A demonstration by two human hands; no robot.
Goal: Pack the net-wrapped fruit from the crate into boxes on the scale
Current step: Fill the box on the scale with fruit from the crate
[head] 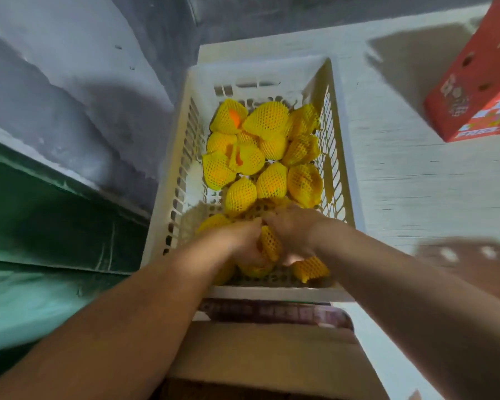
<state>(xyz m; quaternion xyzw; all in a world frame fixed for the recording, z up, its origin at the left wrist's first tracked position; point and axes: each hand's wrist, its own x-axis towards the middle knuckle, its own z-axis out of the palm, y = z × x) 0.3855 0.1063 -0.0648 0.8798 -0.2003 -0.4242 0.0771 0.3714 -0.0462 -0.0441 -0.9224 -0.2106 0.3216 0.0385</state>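
Note:
A white slotted plastic crate (171,183) lies in the middle of the view, holding several fruits in yellow foam nets (267,119). Both my hands reach into its near end. My left hand (237,241) and my right hand (293,229) close together around one net-wrapped fruit (270,243) between them. More netted fruits lie under and beside the hands, partly hidden. A brown cardboard box (266,350) sits just in front of the crate, below my arms. No scale is visible.
A red printed carton (479,90) stands at the upper right on the white surface (416,174). A blurred brown cardboard flap (471,264) with holes lies at the right. A grey wall and a green ledge (46,215) run along the left.

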